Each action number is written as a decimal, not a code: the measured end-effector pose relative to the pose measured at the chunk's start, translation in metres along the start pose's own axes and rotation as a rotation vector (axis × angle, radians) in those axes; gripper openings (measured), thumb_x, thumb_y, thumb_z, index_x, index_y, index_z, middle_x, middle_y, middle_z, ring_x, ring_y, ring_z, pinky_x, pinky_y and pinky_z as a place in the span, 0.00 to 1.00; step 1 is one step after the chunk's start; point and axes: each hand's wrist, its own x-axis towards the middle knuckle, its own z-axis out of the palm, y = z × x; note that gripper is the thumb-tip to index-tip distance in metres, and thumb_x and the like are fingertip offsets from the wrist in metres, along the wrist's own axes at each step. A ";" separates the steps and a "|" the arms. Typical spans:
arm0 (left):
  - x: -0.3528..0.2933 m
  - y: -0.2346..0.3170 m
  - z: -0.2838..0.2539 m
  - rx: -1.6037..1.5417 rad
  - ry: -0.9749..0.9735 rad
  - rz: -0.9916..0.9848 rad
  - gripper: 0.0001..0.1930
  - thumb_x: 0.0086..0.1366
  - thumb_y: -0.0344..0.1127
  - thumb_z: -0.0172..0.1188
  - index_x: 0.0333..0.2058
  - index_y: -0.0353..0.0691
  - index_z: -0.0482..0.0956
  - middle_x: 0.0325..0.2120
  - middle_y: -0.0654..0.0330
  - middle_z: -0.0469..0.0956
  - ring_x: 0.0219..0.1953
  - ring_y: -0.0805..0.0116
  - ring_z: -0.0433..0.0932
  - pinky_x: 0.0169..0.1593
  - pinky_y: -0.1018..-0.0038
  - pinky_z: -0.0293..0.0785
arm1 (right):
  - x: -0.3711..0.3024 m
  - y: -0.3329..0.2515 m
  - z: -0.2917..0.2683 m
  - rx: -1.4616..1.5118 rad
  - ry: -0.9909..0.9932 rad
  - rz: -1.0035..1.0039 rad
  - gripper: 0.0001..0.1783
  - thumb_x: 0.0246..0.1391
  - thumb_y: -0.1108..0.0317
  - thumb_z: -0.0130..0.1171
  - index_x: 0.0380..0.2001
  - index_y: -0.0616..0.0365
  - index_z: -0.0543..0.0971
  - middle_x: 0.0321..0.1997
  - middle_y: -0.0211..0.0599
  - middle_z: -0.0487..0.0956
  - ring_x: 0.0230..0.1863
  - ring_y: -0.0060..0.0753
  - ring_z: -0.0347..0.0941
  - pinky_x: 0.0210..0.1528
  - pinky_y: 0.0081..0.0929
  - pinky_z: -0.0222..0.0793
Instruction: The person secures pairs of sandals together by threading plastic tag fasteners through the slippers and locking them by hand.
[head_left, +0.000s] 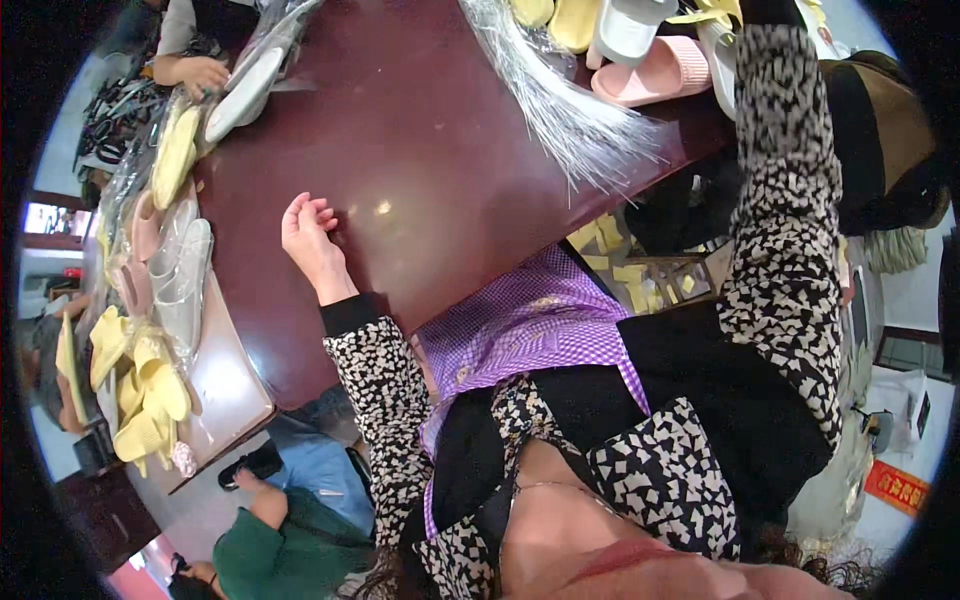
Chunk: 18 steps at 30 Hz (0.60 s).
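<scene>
Left hand: your left hand (308, 232) rests on the dark red surface (430, 150), fingers loosely curled, holding nothing.
Right hand: your right sleeve (785, 200) reaches up toward the slippers; the hand is out of view, so its grip cannot be told.
Slippers: the pink slipper (655, 72) lies at the surface's far edge, beside a white one (628, 28).
Handling: likely light, soft foam, bendy; take it across the strap or sole edge.
Strips: a bundle of clear plastic strips (560, 95) lies near the slippers, slippery-looking.

Bright even light, tabletop glare, fisheye bending, dark rim
</scene>
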 end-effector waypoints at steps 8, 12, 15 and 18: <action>-0.003 -0.001 -0.002 0.064 -0.042 0.013 0.08 0.63 0.28 0.52 0.39 0.34 0.73 0.27 0.58 0.76 0.24 0.75 0.73 0.26 0.83 0.71 | -0.218 -0.018 0.066 0.157 -0.504 -0.193 0.07 0.44 0.69 0.55 0.26 0.63 0.75 0.24 0.46 0.77 0.25 0.50 0.74 0.31 0.38 0.71; 0.000 -0.001 0.002 0.058 -0.065 0.021 0.08 0.62 0.28 0.52 0.39 0.34 0.73 0.27 0.58 0.76 0.24 0.75 0.73 0.26 0.83 0.71 | -0.286 -0.034 0.043 0.080 -0.773 0.143 0.11 0.47 0.64 0.60 0.31 0.61 0.77 0.26 0.48 0.76 0.29 0.47 0.75 0.31 0.35 0.68; -0.001 0.001 -0.001 0.047 -0.074 -0.001 0.08 0.62 0.28 0.52 0.40 0.34 0.73 0.27 0.58 0.76 0.24 0.75 0.73 0.26 0.82 0.71 | -0.318 -0.049 0.015 -0.041 -0.726 0.225 0.12 0.47 0.64 0.60 0.29 0.62 0.76 0.24 0.49 0.76 0.29 0.50 0.74 0.30 0.35 0.68; -0.004 0.001 0.002 0.077 -0.078 0.012 0.08 0.62 0.28 0.52 0.40 0.34 0.73 0.27 0.59 0.76 0.24 0.75 0.73 0.26 0.83 0.71 | -0.349 -0.056 0.003 -0.098 -0.745 0.332 0.12 0.46 0.64 0.61 0.28 0.63 0.76 0.25 0.50 0.76 0.29 0.51 0.73 0.30 0.36 0.68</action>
